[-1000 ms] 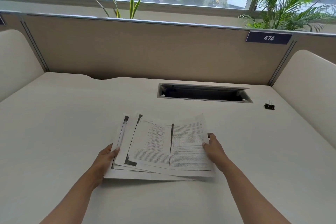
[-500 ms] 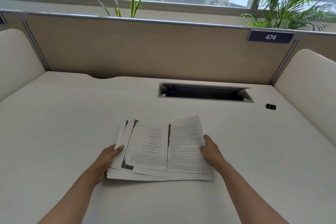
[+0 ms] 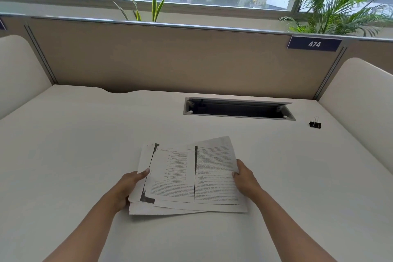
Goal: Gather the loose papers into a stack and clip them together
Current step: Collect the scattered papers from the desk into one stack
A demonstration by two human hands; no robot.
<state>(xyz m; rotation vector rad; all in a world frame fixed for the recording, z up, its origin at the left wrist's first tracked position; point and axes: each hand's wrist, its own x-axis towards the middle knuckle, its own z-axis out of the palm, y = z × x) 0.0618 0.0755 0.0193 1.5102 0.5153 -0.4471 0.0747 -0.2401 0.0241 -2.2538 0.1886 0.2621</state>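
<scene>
Papers (image 3: 202,176) tighter now between left hand (image 3: 127,187), right hand (image 3: 244,181); fingers hidden underneath.

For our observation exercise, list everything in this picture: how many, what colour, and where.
papers: several sheets, white with black print, fanned unevenly mid-desk
binder clip: one, black, desk's far right, apart from the papers
desk: one, white, under everything
cable hatch: one, grey rim, dark inside, back of desk
partition: one, beige, behind the desk
number plate: one, dark blue, 474, partition's top right
spiky plant: one, green, behind the partition, centre
palm: one, green, behind the partition, right
left hand: one, gripping the papers' left edge
right hand: one, gripping the papers' right edge
</scene>
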